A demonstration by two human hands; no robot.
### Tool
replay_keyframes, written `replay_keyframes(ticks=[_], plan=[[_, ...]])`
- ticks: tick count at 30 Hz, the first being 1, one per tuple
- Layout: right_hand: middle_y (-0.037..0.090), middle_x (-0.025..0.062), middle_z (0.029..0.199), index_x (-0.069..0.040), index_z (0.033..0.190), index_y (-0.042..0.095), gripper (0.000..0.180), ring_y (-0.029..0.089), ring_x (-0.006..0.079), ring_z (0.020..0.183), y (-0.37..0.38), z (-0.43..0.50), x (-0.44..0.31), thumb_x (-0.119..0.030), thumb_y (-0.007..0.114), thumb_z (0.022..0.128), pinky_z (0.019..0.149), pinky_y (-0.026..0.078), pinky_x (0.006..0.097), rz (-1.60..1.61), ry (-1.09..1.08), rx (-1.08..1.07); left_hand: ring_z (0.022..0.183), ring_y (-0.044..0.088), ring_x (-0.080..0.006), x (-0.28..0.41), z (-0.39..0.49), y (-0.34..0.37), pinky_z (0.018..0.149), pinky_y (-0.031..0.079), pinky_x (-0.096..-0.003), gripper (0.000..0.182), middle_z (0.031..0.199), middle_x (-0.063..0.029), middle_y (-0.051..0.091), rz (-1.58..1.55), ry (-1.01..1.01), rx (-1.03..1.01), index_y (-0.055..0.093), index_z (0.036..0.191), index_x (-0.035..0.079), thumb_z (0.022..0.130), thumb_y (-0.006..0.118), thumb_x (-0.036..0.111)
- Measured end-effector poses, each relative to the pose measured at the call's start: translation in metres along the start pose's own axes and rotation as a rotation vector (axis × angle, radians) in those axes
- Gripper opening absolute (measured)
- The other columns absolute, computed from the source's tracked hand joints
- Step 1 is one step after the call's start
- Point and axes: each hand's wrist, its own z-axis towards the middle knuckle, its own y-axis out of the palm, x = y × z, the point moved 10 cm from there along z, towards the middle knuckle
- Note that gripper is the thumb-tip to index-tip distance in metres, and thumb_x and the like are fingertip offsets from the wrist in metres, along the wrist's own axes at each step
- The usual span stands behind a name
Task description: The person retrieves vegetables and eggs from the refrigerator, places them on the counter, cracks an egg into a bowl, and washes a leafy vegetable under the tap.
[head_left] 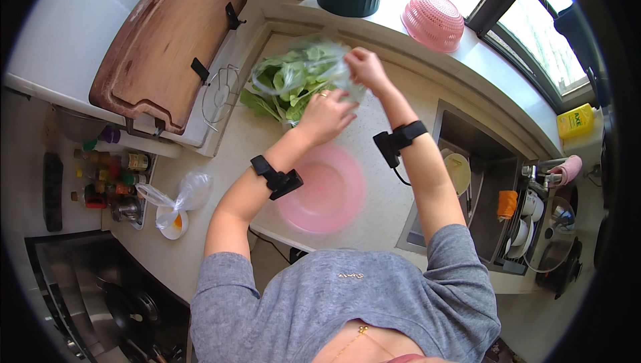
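Leafy green vegetables [288, 77] lie partly inside a clear plastic bag [320, 62] on the counter, near the back corner. My right hand [366, 68] is closed on the bag's edge at the right of the leaves. At the front of the greens is my left hand [326, 115], palm down with its fingers apart, touching the leaves or the bag; motion blurs both. A pink plastic basin [330, 190] sits on the counter nearer my body, partly below my left forearm. Its inside shows no contents.
Wooden cutting boards [170, 37] stand at the left beside a wire rack [220, 98]. A white bowl [173, 230] and a knotted plastic bag [193, 193] are front left. At right is a sink [481, 183] holding a bowl; a pink colander [433, 22] is on the windowsill.
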Motion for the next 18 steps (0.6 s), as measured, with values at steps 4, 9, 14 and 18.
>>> replay_keyframes(ticks=[4, 9, 14, 18], plan=[[0.05, -0.0026, 0.063, -0.007, 0.087, 0.057, 0.017, 0.048, 0.0066, 0.05, -0.051, -0.003, -0.008, -0.022, 0.053, 0.092, 0.048, 0.042, 0.0218, 0.565, -0.018, 0.091, 0.09, 0.057, -0.0324, -0.027, 0.003, -0.012, 0.077, 0.045, -0.0378, 0.019, 0.102, -0.0164, 0.057, -0.346, -0.161, 0.005, 0.054, 0.094, 0.001, 0.088, 0.052, 0.018], [0.051, -0.0053, 0.069, -0.01, 0.089, 0.056, 0.012, 0.047, 0.0032, 0.055, -0.059, -0.042, -0.029, -0.02, 0.051, 0.094, 0.051, 0.042, 0.0188, 0.896, -0.106, -0.038, 0.083, 0.059, -0.0315, -0.032, 0.009, -0.021, 0.072, 0.046, -0.0377, 0.022, 0.09, -0.0138, 0.06, -0.317, -0.321, 0.09, 0.05, 0.108, 0.005, 0.088, 0.048, 0.015], [0.05, -0.006, 0.07, -0.011, 0.088, 0.056, 0.011, 0.047, 0.0034, 0.056, -0.062, -0.071, -0.016, -0.02, 0.051, 0.094, 0.051, 0.041, 0.0196, 0.905, -0.102, 0.034, 0.075, 0.061, -0.0282, -0.008, 0.03, -0.018, 0.064, 0.049, -0.0375, 0.018, 0.087, -0.0097, 0.062, 0.02, -0.185, 0.125, 0.06, 0.1, 0.011, 0.083, 0.055, 0.015], [0.052, -0.0046, 0.071, -0.013, 0.092, 0.058, 0.012, 0.051, 0.0054, 0.059, -0.065, -0.09, 0.026, -0.022, 0.052, 0.092, 0.051, 0.043, 0.0212, 0.644, 0.087, 0.073, 0.068, 0.062, -0.0252, 0.05, 0.066, 0.031, 0.058, 0.049, -0.0364, 0.006, 0.075, -0.0066, 0.061, 0.175, 0.241, 0.036, 0.061, 0.075, 0.011, 0.076, 0.06, 0.017]])
